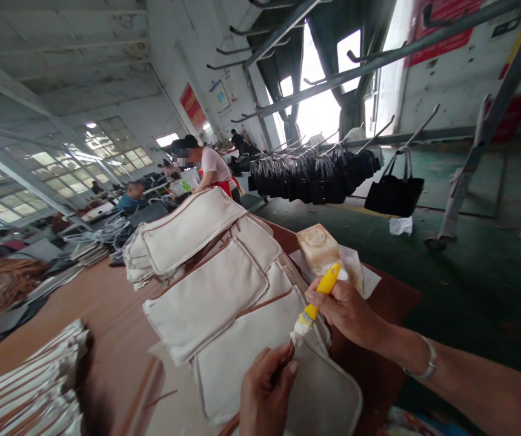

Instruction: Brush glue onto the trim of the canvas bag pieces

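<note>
A yellow-handled brush [325, 289] is gripped in my right hand [349, 309], its bristles down and coated in a white paste. My left hand [266, 384] pinches the end of a narrow brown strip [290, 353] right beneath the bristles. Whether bristles and strip touch I cannot tell. Under both hands lies a pile of off-white bag pieces [246, 339] with brown edging, overlapping one another. Just beyond my right hand, a pale paste-smeared container [318, 247] stands on white paper [372, 282].
A brown table [110, 297] bears the pile. More off-white pieces with brown strips [28, 381] are stacked at lower left. A metal rack [460, 175] with black bags [315, 178] stands beyond the table at right. A co-worker [212, 166] bends over farther back.
</note>
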A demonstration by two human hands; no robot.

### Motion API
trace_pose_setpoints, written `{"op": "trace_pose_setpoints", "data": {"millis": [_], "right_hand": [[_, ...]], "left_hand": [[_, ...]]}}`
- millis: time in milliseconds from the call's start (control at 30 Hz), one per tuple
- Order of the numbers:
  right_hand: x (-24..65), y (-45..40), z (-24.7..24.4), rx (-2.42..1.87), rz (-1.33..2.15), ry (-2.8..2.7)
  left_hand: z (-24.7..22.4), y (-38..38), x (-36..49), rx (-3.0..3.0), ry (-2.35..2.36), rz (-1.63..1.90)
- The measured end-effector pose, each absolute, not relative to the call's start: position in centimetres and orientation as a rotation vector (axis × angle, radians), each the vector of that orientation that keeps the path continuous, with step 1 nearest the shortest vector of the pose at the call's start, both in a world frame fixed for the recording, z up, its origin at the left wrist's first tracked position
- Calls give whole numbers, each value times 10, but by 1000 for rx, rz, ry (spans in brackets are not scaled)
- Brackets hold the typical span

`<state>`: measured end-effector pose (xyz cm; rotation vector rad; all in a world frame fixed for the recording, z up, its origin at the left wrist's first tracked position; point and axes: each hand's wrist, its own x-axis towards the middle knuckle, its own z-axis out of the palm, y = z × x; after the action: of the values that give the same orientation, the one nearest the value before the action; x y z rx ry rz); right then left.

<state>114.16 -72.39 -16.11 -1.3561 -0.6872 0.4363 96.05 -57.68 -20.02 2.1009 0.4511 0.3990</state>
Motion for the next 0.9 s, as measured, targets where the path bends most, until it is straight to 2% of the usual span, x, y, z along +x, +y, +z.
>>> {"op": "trace_pose_setpoints", "data": {"millis": [133,333,467,733,900], "right_hand": [[1148,-723,-157,-1341,406,-613],[1144,-716,-152,-1238,690,-621],[1145,-731,-140,-1200,808,-725],[1134,-759,-122,-1375,367,-899],[1121,-763,-133,-1479,303,-1152]], "left_hand": [[-204,-587,954,2296,344,584],[-207,-591,951,2440,283,722],[-206,-591,952,2397,352,689],[-211,-589,955,2392,338,693],[-214,-591,952,2395,369,712]]}}
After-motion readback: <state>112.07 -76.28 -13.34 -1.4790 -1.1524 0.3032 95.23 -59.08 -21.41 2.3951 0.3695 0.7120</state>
